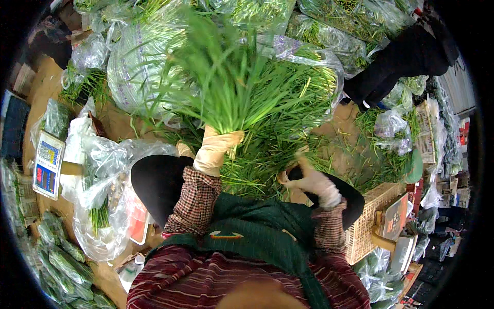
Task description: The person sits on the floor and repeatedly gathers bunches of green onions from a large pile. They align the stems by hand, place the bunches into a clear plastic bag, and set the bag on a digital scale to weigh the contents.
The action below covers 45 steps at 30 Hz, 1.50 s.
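My left hand (217, 148), in a cream glove, grips a bunch of long green leaves (224, 92), probably Chinese chives, by the lower stalks. The leaf tips fan out away from me and are blurred. My right hand (314, 183), also gloved and a little blurred, is beside my right knee with thumb and fingers apart. No object shows clearly in it. Between my knees lies a heap of loose leaves and stalks (247, 175). Behind the bunch, more green leaves (297, 92) spill from a clear plastic bag (337, 73).
Large bags of greens (142, 69) stand ahead. At left are a digital scale (48, 166), a clear plastic bag (100, 235) and wrapped vegetables (63, 258). A cream plastic crate (370, 216) stands at my right. Another person's dark-clothed legs (389, 69) are ahead right.
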Each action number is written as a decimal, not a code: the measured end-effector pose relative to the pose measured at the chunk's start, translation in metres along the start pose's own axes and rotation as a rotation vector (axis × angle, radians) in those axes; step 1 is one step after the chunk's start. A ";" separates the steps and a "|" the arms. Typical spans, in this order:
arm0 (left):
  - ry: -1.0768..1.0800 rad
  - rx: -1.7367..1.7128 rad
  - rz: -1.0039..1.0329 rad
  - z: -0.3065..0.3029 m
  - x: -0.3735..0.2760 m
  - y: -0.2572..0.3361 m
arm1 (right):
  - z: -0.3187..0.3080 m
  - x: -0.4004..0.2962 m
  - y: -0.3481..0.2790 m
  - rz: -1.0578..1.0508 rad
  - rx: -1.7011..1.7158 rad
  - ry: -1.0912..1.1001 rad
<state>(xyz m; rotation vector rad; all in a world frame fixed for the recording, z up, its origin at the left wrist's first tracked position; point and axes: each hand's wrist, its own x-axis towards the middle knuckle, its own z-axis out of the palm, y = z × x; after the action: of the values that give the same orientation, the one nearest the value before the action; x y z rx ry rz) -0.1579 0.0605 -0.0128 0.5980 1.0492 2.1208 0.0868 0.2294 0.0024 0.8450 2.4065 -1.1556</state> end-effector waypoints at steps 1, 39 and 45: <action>-0.036 0.132 -0.037 0.002 0.010 0.003 | 0.009 0.013 -0.022 -0.158 0.137 -0.129; 0.052 -0.371 -0.527 0.010 -0.035 -0.069 | 0.028 0.106 -0.098 -0.476 0.234 0.695; -0.057 -0.856 -0.511 0.009 -0.025 -0.060 | 0.021 0.092 -0.075 -0.469 1.390 0.557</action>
<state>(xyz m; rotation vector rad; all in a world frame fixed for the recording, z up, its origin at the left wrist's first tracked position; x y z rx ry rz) -0.1129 0.0728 -0.0591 -0.0355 0.1538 1.8304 -0.0308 0.2094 -0.0155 1.0013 1.8802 -3.2519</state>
